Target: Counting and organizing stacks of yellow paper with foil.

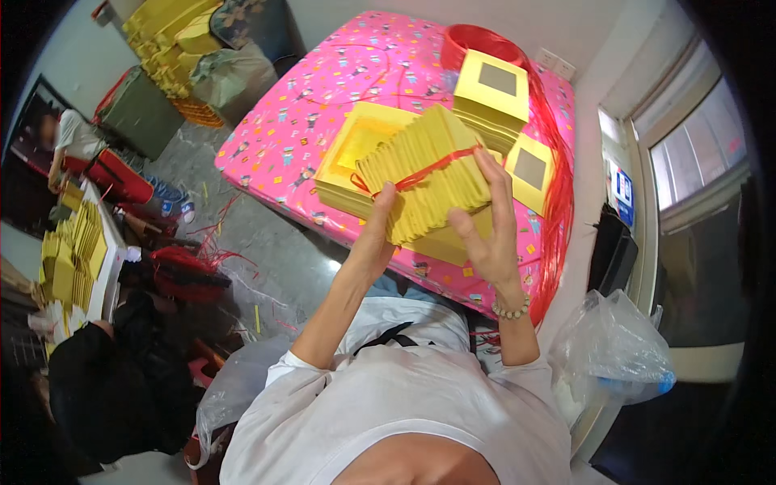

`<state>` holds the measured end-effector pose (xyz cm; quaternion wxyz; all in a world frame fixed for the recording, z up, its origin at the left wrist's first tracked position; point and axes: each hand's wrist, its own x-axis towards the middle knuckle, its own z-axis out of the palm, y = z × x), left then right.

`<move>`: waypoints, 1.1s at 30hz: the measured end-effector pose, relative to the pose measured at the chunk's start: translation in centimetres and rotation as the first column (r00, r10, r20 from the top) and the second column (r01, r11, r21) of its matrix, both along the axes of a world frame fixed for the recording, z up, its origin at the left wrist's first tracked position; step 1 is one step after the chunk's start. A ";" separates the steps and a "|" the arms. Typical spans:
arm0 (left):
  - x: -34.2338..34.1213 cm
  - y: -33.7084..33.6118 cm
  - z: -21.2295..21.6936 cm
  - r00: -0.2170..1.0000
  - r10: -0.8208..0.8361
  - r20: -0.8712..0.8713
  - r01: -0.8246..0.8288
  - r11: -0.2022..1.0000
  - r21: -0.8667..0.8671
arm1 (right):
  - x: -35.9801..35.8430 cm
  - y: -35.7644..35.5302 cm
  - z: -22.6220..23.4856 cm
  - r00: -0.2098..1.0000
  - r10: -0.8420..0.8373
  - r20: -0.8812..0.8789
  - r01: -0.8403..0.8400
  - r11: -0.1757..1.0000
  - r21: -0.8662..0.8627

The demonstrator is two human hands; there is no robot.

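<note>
Between my two hands is a thick bundle of yellow folded paper pieces (428, 198), with a red ribbon (440, 164) running across it. My left hand (378, 230) grips the bundle's left end, thumb on top near a small red loop. At the right end, the fingers of my right hand (493, 218) wrap over the edge and its thumb presses the near side. Below the bundle, partly hidden by it, lies a stack of yellow paper sheets (339, 182) on the pink patterned table cover (275, 121).
Yellow stacks with dark square centres (495, 81) stand at the table's right, beside red ribbon strands (559, 202) hanging over the edge. A red basin (477, 39) sits behind. Someone in a white top (79, 136) sits at a left table with yellow bundles (73, 263). A clear plastic bag (610, 347) hangs right.
</note>
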<state>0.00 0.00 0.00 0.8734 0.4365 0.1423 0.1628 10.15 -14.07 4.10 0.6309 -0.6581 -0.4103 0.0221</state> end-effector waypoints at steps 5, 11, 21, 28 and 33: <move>-1.7 4.7 -0.8 0.942 0.202 0.266 -0.149 0.967 -0.205 | -3.4 6.4 3.6 0.804 0.067 0.591 0.079 0.973 -0.218; -5.9 13.4 -2.8 0.822 0.475 0.316 -0.401 0.875 -0.272 | -6.0 11.7 2.5 0.736 0.213 0.643 -0.086 0.971 -0.224; -8.2 27.6 -14.4 0.765 0.623 0.164 -0.506 0.739 -0.445 | -1.8 4.6 -4.3 0.888 0.087 0.451 0.134 0.890 -0.436; -9.2 29.4 -14.5 0.794 0.605 -0.065 -0.608 0.783 -0.129 | -1.2 -0.9 -6.7 0.911 -0.131 0.390 0.310 0.843 -0.441; -10.3 29.9 -13.0 0.776 0.598 -0.202 -0.600 0.798 0.058 | -1.5 -3.1 -9.1 0.857 -0.378 0.350 0.505 0.751 -0.425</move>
